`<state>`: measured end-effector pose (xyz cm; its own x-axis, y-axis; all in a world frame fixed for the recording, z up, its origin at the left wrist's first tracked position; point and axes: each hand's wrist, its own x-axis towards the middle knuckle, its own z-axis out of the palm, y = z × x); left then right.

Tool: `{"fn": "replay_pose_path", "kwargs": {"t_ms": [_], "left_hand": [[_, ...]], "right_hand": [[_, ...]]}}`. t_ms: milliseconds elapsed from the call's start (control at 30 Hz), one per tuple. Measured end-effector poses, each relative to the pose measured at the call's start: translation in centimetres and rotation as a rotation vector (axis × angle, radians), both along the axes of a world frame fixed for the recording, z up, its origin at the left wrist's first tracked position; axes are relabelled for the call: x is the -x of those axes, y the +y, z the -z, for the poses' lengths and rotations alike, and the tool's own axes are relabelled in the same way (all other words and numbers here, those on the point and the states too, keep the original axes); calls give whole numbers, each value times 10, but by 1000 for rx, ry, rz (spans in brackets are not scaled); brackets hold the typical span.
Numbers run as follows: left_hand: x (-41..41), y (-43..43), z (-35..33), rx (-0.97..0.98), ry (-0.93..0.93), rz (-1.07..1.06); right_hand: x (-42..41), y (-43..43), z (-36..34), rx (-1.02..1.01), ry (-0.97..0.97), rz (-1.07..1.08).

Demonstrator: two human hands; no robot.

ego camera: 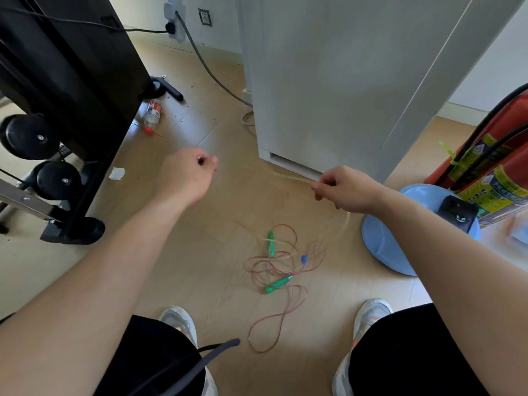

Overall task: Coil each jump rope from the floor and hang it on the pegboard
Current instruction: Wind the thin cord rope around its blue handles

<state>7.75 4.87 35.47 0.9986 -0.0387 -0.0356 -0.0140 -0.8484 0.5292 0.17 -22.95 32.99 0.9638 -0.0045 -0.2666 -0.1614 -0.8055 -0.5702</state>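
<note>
Yellow rope (285,175), thin and blurry, stretched from your right hand (343,191) toward your left hand (185,172), up above the floor (228,124). Your right hand pinched it between thumb and fingers. Your left hand was curled tight round a small thing with a dark blue tip (201,160). I think that was the rope's handle, but it was too small to be sure.

So the job looked only just begun. No neat coil showed yet, and the pegboard was not in sight. A pink rope (267,270) lay in a tangled heap on the floor just in front of your shoes (180,324). It had green handles (271,242), and a little blue handle (304,258) was mixed in. That rope was not yet picked up, coiled or hung.

Around you stood a white cabinet (314,81), a black machine (71,67) with wheels, red fire extinguishers (500,167) and a blue tub (380,244) with a phone (457,214) on it. A bottle (153,112) and a grey cable (211,72) lay further off.

Below your right hand the yellow rope dropped toward the heap. I think it could snag in the pink loops when pulled.
</note>
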Motion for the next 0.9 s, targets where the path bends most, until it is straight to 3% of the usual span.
{"fn": "replay_pose_path", "kwargs": {"t_ms": [67, 233, 300, 433, 633, 733, 900], "left_hand": [[0, 4, 2, -60, 72, 31], [33, -41, 6, 318, 195, 431], [42, -52, 7, 361, 243, 517], [28, -43, 11, 225, 159, 413], [6, -5, 3, -50, 51, 5], [10, -6, 7, -147, 87, 94], [39, -42, 11, 268, 260, 530]], "right_hand": [[1, -1, -2, -69, 2, 7], [-5, 31, -16, -165, -110, -96], [-7, 33, -18, -156, -145, -96], [-8, 20, -14, -104, -143, -53], [4, -10, 5, -9, 43, -22], [6, 2, 2, -66, 5, -48], [1, 41, -13, -121, -100, -158]]}}
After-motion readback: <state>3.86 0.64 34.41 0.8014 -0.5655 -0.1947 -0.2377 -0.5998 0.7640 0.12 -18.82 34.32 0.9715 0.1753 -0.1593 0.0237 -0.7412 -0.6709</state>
